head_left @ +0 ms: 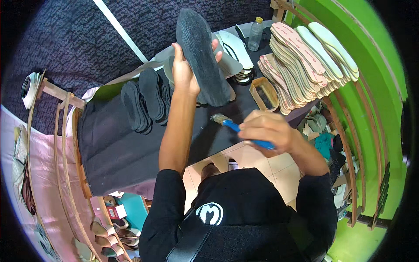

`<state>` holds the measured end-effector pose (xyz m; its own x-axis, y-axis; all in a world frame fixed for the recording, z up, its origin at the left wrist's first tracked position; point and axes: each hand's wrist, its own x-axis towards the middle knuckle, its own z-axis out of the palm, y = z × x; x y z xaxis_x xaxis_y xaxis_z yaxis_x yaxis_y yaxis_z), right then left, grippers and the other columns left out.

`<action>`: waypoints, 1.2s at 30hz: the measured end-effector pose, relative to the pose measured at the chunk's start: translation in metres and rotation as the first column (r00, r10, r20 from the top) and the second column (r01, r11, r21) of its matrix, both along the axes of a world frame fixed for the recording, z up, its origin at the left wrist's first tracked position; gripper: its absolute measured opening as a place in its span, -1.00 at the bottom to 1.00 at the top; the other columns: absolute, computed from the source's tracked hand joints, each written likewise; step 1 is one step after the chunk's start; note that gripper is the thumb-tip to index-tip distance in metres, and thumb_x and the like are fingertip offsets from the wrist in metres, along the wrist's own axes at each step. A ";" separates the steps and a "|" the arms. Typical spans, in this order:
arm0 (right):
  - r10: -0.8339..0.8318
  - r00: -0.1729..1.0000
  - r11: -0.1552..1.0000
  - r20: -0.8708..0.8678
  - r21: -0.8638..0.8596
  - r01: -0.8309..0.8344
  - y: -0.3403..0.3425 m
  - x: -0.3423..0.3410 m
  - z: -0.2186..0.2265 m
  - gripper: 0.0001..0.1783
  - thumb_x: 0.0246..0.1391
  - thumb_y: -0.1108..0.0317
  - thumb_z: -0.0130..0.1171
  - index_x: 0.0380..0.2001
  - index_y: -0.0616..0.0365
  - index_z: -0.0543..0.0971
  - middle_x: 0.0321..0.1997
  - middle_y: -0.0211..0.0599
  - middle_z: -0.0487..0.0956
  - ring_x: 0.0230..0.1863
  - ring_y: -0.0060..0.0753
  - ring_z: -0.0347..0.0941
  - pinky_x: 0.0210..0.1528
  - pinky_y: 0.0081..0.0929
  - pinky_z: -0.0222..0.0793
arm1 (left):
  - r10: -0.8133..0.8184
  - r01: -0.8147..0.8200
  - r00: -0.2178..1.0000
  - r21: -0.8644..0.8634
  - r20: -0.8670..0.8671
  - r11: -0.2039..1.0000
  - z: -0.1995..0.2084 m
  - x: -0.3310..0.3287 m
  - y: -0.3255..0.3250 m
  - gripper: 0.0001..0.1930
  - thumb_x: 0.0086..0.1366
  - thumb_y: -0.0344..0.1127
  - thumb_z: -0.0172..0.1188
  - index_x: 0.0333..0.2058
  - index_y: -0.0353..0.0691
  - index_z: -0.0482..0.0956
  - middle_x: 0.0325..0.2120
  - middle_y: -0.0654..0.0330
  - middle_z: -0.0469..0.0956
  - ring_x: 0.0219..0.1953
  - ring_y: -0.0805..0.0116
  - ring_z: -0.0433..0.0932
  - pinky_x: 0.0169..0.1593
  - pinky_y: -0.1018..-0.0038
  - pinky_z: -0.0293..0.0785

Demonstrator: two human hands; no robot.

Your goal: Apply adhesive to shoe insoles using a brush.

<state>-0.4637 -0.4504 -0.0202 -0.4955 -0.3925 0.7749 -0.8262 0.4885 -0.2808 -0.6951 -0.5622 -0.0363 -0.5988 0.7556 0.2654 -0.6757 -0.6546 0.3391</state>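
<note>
My left hand (185, 72) holds up a dark grey, sole-shaped piece (201, 52), its fingers wrapped round the back with the tips showing at the right edge. In my right hand (268, 131) is a brush (233, 125) with a blue handle, gripped in closed fingers. Its bristles point left toward the lower end of the dark piece, apart from it. Beyond the brush stands a small rectangular glue-stained tub (264, 94), open at the top. On the dark-covered table (113, 161), stacks of black insoles (150, 94) lie left of my left forearm.
Tall stacks of pale and pinkish insoles (297, 65) fill the table's right end. White pieces (235, 48) and a clear bottle (255, 34) with a yellow cap stand at the back. Wooden rails (65, 153) flank both sides; shoes (104, 236) sit on a rack at lower left.
</note>
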 end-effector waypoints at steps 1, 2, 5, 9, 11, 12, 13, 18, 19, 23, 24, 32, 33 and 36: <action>-0.022 1.000 0.993 0.000 -0.120 0.022 -0.002 0.003 0.006 -0.78 -0.04 0.59 0.22 -0.24 0.33 0.58 -0.30 -0.10 0.55 -0.35 -0.13 0.51 -0.32 -0.27 0.50 | 0.001 -0.001 1.000 -0.010 -0.002 1.000 -0.001 -0.003 -0.004 -0.27 0.41 0.32 -0.34 0.16 -0.22 0.36 0.07 0.01 0.44 0.10 0.04 0.47 0.07 -0.02 0.51; -0.079 0.996 0.984 -0.046 -0.165 0.070 -0.001 0.003 0.012 -0.83 0.03 0.55 0.22 -0.25 0.32 0.60 -0.31 -0.10 0.57 -0.36 -0.17 0.51 -0.29 -0.27 0.48 | -0.008 0.008 1.000 -0.011 0.000 1.000 -0.003 -0.008 -0.008 -0.27 0.41 0.32 -0.34 0.16 -0.22 0.36 0.07 0.01 0.44 0.10 0.04 0.47 0.07 -0.02 0.51; -0.200 0.979 0.896 0.043 -0.395 0.200 -0.004 -0.003 0.023 -0.79 -0.04 0.50 0.27 -0.27 0.31 0.60 -0.30 -0.14 0.58 -0.32 -0.22 0.51 -0.22 -0.33 0.41 | -0.155 0.157 0.987 0.081 -0.028 0.984 0.000 -0.013 -0.010 -0.28 0.43 0.28 -0.40 0.19 -0.22 0.36 0.11 -0.03 0.43 0.18 -0.01 0.40 0.17 -0.07 0.39; -0.387 0.901 0.883 0.196 -0.202 0.423 -0.019 -0.022 0.024 -0.81 -0.02 0.51 0.25 -0.27 0.27 0.58 -0.30 -0.14 0.56 -0.33 -0.26 0.49 -0.19 -0.41 0.38 | -0.016 0.004 0.996 -0.143 -0.084 0.990 0.009 -0.004 -0.013 -0.28 0.43 0.28 -0.41 0.20 -0.21 0.35 0.13 -0.01 0.42 0.19 -0.02 0.39 0.18 -0.07 0.38; -0.464 0.870 0.792 0.166 -0.363 0.492 -0.022 -0.027 0.016 -0.82 -0.01 0.50 0.25 -0.27 0.26 0.59 -0.31 -0.14 0.56 -0.29 -0.26 0.48 -0.16 -0.42 0.37 | -0.002 -0.022 0.992 -0.193 -0.123 0.981 0.011 -0.004 -0.015 -0.28 0.43 0.29 -0.40 0.22 -0.19 0.32 0.15 0.00 0.41 0.19 -0.03 0.40 0.18 -0.07 0.38; -0.488 0.857 0.727 0.164 -0.468 0.503 -0.026 -0.027 0.015 -0.82 -0.01 0.50 0.25 -0.28 0.26 0.59 -0.32 -0.14 0.56 -0.28 -0.25 0.48 -0.15 -0.42 0.37 | -0.023 -0.001 0.992 -0.192 -0.124 0.981 0.012 -0.003 -0.016 -0.28 0.43 0.29 -0.40 0.22 -0.19 0.32 0.15 0.00 0.41 0.19 -0.03 0.40 0.18 -0.07 0.38; -0.545 0.828 0.708 0.131 -0.458 0.538 -0.027 -0.026 0.015 -0.81 -0.02 0.51 0.26 -0.28 0.27 0.59 -0.29 -0.14 0.58 -0.26 -0.24 0.50 -0.14 -0.40 0.39 | -0.009 -0.018 0.992 -0.217 -0.123 0.976 0.010 -0.003 -0.020 -0.27 0.43 0.29 -0.39 0.22 -0.19 0.32 0.15 0.00 0.41 0.19 -0.03 0.40 0.17 -0.07 0.39; -0.419 0.892 0.895 0.170 -0.086 0.437 -0.052 -0.036 0.015 -0.77 -0.08 0.58 0.31 -0.28 0.26 0.58 -0.31 -0.11 0.58 -0.27 -0.12 0.54 -0.19 -0.33 0.43 | -0.051 0.038 0.996 -0.178 -0.072 0.983 -0.007 -0.018 -0.024 -0.31 0.43 0.27 -0.31 0.21 -0.19 0.32 0.13 0.02 0.43 0.18 -0.06 0.40 0.16 -0.10 0.40; -0.425 0.881 0.888 0.207 -0.094 0.451 -0.056 -0.033 0.015 -0.77 -0.08 0.58 0.30 -0.28 0.26 0.58 -0.30 -0.11 0.58 -0.27 -0.13 0.54 -0.19 -0.33 0.43 | -0.139 0.136 0.990 -0.071 -0.038 0.988 -0.013 -0.023 -0.027 -0.32 0.43 0.26 -0.29 0.20 -0.18 0.34 0.12 0.01 0.44 0.18 -0.08 0.40 0.16 -0.11 0.40; -0.528 0.836 0.818 0.147 -0.176 0.547 -0.056 -0.033 0.019 -0.80 -0.01 0.51 0.27 -0.26 0.27 0.58 -0.26 -0.12 0.58 -0.25 -0.20 0.53 -0.18 -0.34 0.41 | -0.113 0.107 0.993 -0.157 -0.031 0.982 -0.022 -0.023 -0.033 -0.31 0.43 0.26 -0.30 0.21 -0.21 0.33 0.11 0.00 0.45 0.15 -0.07 0.43 0.15 -0.06 0.43; -0.527 0.837 0.820 0.151 -0.171 0.547 -0.057 -0.035 0.018 -0.80 -0.01 0.51 0.27 -0.26 0.27 0.58 -0.26 -0.12 0.58 -0.25 -0.20 0.53 -0.18 -0.34 0.41 | -0.110 0.105 0.994 -0.153 -0.026 0.983 -0.022 -0.018 -0.035 -0.31 0.43 0.26 -0.30 0.21 -0.21 0.33 0.11 0.00 0.45 0.15 -0.07 0.43 0.15 -0.06 0.43; -0.500 0.820 0.808 0.277 -0.191 0.557 -0.044 -0.075 0.042 -0.84 0.05 0.47 0.24 -0.26 0.27 0.59 -0.25 -0.17 0.59 -0.24 -0.28 0.52 -0.17 -0.42 0.38 | -0.179 0.156 0.976 -0.178 -0.126 0.972 -0.038 0.002 -0.047 -0.27 0.45 0.27 -0.39 0.22 -0.28 0.27 0.10 0.00 0.44 0.11 -0.01 0.48 0.12 0.05 0.47; -0.547 0.824 0.812 0.148 -0.145 0.565 -0.040 -0.081 0.049 -0.83 0.04 0.49 0.24 -0.24 0.26 0.60 -0.24 -0.16 0.58 -0.23 -0.26 0.52 -0.16 -0.43 0.39 | -0.204 0.179 0.964 -0.151 -0.173 0.972 -0.038 0.004 -0.049 -0.28 0.45 0.26 -0.39 0.22 -0.28 0.27 0.10 -0.01 0.43 0.13 -0.02 0.47 0.13 0.05 0.46; -0.600 0.797 0.799 -0.066 -0.109 0.592 -0.038 -0.096 0.056 -0.76 0.00 0.55 0.24 -0.20 0.22 0.60 -0.23 -0.13 0.57 -0.19 -0.16 0.53 -0.15 -0.38 0.43 | -0.190 0.168 0.978 -0.226 -0.082 0.960 -0.029 0.013 -0.056 -0.28 0.45 0.25 -0.40 0.23 -0.28 0.27 0.07 -0.01 0.46 0.10 0.03 0.49 0.12 0.05 0.47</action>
<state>-0.5600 -0.4880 0.0357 -0.5357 0.0206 0.8442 -0.4026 0.8726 -0.2767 -0.6821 -0.6180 -0.0654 -0.4270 0.8939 0.1363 -0.7295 -0.4296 0.5323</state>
